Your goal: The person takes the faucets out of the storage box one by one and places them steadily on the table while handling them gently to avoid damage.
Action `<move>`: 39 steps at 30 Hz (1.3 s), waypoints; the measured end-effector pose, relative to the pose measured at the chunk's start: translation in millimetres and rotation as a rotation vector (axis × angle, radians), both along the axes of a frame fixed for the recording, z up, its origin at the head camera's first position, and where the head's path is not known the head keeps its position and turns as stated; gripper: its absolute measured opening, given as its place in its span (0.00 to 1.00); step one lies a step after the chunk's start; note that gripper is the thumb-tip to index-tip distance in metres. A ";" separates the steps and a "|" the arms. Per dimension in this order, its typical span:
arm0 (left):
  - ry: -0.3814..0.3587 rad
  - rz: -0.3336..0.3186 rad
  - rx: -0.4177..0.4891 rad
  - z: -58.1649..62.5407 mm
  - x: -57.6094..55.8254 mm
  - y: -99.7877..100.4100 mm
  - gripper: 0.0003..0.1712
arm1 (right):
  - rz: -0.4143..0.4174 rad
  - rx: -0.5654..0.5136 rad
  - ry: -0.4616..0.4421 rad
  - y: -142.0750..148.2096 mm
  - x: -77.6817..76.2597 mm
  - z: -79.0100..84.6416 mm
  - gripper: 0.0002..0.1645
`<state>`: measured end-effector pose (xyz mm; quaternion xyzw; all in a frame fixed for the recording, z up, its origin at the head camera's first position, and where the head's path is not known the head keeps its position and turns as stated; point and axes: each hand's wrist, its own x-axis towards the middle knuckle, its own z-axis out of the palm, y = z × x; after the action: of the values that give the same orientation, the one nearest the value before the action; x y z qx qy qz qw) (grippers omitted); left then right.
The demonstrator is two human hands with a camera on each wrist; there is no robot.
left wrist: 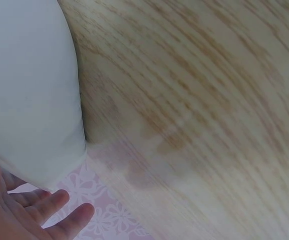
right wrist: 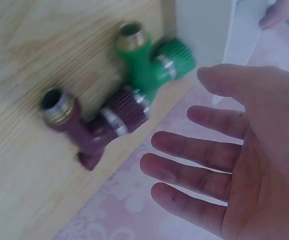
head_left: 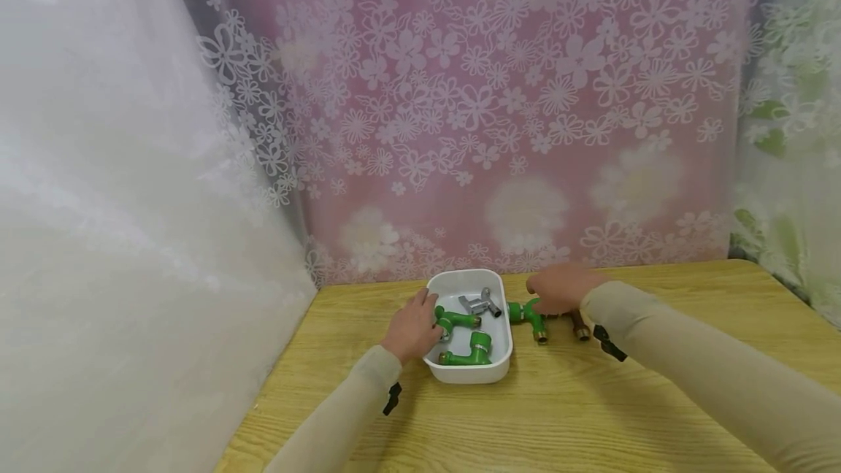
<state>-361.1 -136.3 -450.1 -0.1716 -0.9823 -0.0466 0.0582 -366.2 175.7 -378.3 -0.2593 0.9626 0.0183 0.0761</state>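
My left hand rests at the left rim of a white tub, fingers loosely spread; the left wrist view shows fingertips beside its outer wall. In the tub lie a green tap close to this hand, another green tap and a silver-grey tap. My right hand hovers over the taps right of the tub, fingers extended and holding nothing. Below it lie a green tap, right beside the tub wall, and a maroon tap, both with threaded metal ends.
The wood-grain table carries everything. A pink flowered curtain hangs along its back edge, and a whitish sheet hangs at the left. Another pale curtain borders the right side.
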 end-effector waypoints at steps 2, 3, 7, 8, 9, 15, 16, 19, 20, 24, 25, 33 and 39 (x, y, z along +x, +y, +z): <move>0.001 -0.001 0.003 0.5 0.4 -0.2 0.38 | 0.021 0.004 0.010 -7.8 1.6 2.0 0.21; 0.001 -0.002 0.006 0.7 0.4 -0.2 0.38 | 0.030 0.007 0.015 -11.9 2.2 3.1 0.21; -0.001 -0.003 0.004 1.6 1.0 -0.1 0.38 | 0.048 0.008 0.015 -28.9 4.7 4.9 0.23; -0.005 -0.003 0.004 1.6 0.9 -0.1 0.38 | 0.057 0.002 0.007 -33.2 6.0 6.0 0.23; -0.009 -0.002 0.003 1.5 0.9 -0.1 0.38 | 0.067 -0.006 -0.001 -37.4 7.3 7.3 0.23; -0.017 0.014 -0.016 0.5 1.0 0.0 0.39 | 0.137 -0.042 -0.005 -57.3 13.3 14.0 0.19; -0.015 0.014 -0.016 0.5 1.1 0.0 0.39 | 0.145 -0.035 0.004 -59.8 13.7 14.3 0.19; -0.007 0.007 -0.010 0.5 0.7 0.5 0.39 | 0.163 -0.034 0.011 -66.6 14.0 14.9 0.18; -0.003 0.005 -0.011 0.2 0.4 0.7 0.39 | 0.163 -0.031 0.010 -69.0 13.9 14.5 0.19; -0.004 0.004 -0.013 -0.7 -1.0 0.8 0.39 | 0.181 -0.025 0.001 -79.5 14.5 15.2 0.18; -0.006 0.006 -0.014 -1.4 -1.3 0.7 0.39 | 0.187 -0.023 -0.008 -82.4 14.7 15.1 0.17; -0.011 0.013 -0.007 -1.3 -1.0 -0.2 0.38 | 0.235 0.015 -0.093 -106.5 10.5 9.9 0.20; -0.003 -0.002 -0.014 0.9 -1.1 -0.1 0.38 | 0.229 0.045 -0.145 -119.2 6.0 5.2 0.22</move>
<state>-362.2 -136.4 -449.2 -0.1730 -0.9826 -0.0398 0.0554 -360.2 56.6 -373.1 -0.3664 0.9180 0.0298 0.1486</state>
